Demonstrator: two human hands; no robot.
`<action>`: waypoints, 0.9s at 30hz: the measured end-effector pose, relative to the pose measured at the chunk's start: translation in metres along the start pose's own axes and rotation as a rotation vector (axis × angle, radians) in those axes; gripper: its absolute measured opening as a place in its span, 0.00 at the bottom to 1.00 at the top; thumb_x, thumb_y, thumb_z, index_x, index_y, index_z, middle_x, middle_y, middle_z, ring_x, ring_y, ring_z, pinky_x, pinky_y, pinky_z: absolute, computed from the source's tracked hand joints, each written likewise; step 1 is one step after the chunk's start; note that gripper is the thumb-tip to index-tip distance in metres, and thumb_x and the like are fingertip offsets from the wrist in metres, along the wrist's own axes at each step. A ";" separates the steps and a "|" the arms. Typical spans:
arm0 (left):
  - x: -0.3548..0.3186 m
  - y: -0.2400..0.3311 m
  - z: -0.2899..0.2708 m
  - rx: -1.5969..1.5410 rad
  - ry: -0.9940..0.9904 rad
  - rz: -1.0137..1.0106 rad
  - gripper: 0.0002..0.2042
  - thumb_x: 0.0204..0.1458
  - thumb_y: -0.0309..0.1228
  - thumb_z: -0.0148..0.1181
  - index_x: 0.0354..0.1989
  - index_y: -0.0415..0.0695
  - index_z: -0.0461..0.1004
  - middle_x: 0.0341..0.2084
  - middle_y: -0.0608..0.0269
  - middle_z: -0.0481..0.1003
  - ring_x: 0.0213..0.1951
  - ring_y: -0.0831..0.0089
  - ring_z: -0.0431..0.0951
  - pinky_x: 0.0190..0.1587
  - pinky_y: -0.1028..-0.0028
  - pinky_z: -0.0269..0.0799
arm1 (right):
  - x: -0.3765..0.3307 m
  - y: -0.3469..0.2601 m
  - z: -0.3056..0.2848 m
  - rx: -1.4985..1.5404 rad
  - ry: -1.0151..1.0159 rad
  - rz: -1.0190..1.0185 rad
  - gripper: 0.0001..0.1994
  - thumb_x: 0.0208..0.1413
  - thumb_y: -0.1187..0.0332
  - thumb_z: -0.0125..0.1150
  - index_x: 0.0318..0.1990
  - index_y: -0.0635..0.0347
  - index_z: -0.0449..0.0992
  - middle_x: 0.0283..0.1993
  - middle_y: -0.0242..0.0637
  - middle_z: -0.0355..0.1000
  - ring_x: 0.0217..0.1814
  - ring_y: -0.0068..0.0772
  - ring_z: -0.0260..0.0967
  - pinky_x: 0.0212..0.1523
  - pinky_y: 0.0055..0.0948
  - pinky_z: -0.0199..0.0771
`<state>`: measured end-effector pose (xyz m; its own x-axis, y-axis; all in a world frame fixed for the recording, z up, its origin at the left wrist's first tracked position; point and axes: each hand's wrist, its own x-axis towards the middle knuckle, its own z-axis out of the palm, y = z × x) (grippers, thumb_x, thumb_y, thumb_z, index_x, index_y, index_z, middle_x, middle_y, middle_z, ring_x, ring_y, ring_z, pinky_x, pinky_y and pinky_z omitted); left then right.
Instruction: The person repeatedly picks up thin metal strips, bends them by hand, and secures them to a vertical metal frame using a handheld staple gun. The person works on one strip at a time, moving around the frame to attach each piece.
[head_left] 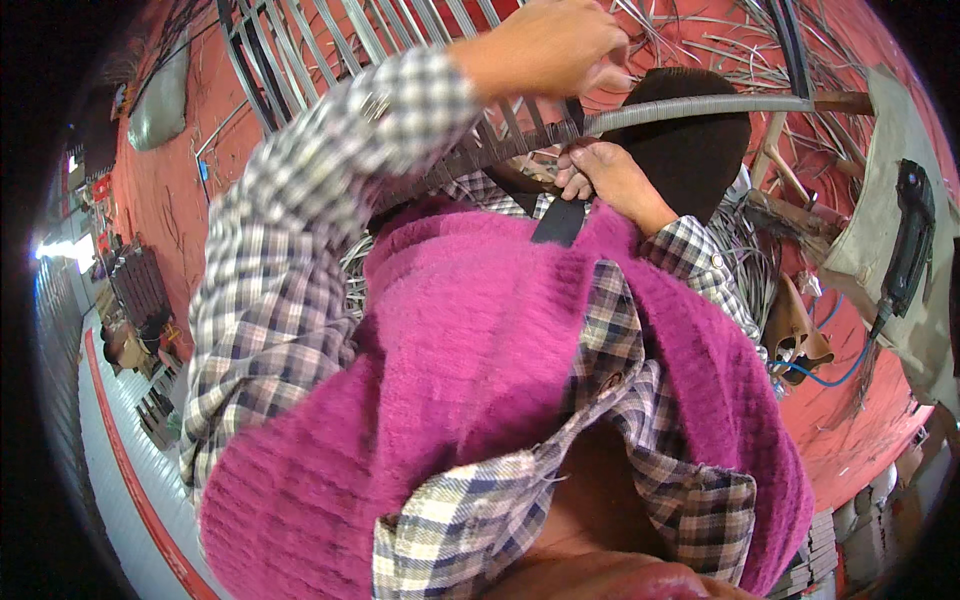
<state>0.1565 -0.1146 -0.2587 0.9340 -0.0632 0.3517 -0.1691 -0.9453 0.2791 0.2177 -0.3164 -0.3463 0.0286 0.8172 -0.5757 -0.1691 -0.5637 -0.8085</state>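
Observation:
A curved rail (700,112), closely wrapped in grey strip, crosses in front of my chest. It belongs to a frame with grey slats (395,25). My right hand (618,182) is closed at the rail's lower side, its fingers pinching a flat black strap (562,218). The strap's lower end hangs against my pink knitted vest (470,300). Above the rail, my left hand (560,48) is raised with curled fingers; what they hold, if anything, is hidden.
A dark rounded pad (690,145) lies beyond the rail. Loose grey strips (720,45) litter the red floor (170,210). At right, a black hand tool (908,240) with a blue hose (838,382) rests on a beige cloth-covered surface (850,235).

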 end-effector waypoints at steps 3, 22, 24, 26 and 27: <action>-0.047 0.043 -0.009 0.047 0.089 -0.208 0.26 0.35 0.44 0.69 0.42 0.44 0.70 0.44 0.64 0.71 0.53 0.62 0.67 0.55 0.56 0.58 | -0.014 -0.010 0.005 0.016 0.055 0.068 0.14 0.62 0.64 0.41 0.35 0.65 0.70 0.24 0.34 0.70 0.21 0.22 0.66 0.21 0.21 0.65; -0.079 0.063 0.034 -0.255 0.257 -0.059 0.08 0.41 0.31 0.58 0.32 0.45 0.72 0.29 0.65 0.71 0.35 0.67 0.72 0.46 0.66 0.64 | -0.058 -0.074 0.025 -0.079 0.126 -0.088 0.14 0.63 0.65 0.41 0.29 0.62 0.69 0.18 0.24 0.58 0.17 0.15 0.51 0.19 0.19 0.52; -0.078 0.061 0.034 -0.323 0.259 -0.115 0.06 0.41 0.31 0.59 0.29 0.46 0.73 0.28 0.66 0.72 0.32 0.67 0.72 0.43 0.67 0.64 | -0.059 -0.100 0.023 -0.184 0.083 -0.142 0.14 0.63 0.66 0.43 0.29 0.64 0.70 0.19 0.28 0.63 0.20 0.17 0.58 0.24 0.20 0.60; -0.075 0.059 0.032 -0.326 0.243 -0.155 0.05 0.40 0.30 0.59 0.27 0.47 0.74 0.27 0.67 0.72 0.32 0.67 0.72 0.42 0.67 0.64 | -0.054 -0.119 0.012 -0.276 0.070 -0.285 0.14 0.63 0.67 0.43 0.30 0.65 0.71 0.24 0.31 0.69 0.27 0.21 0.66 0.30 0.23 0.66; -0.072 0.060 0.030 -0.309 0.235 -0.171 0.04 0.40 0.30 0.58 0.26 0.48 0.75 0.26 0.67 0.72 0.32 0.67 0.73 0.41 0.67 0.64 | -0.048 -0.124 0.008 -0.443 0.332 -0.464 0.12 0.61 0.67 0.45 0.32 0.64 0.73 0.27 0.37 0.71 0.31 0.31 0.70 0.34 0.31 0.69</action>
<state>0.0884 -0.1760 -0.2945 0.8657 0.1948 0.4612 -0.1374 -0.7933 0.5931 0.2299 -0.2847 -0.2176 0.3099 0.9443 -0.1109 0.3464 -0.2208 -0.9117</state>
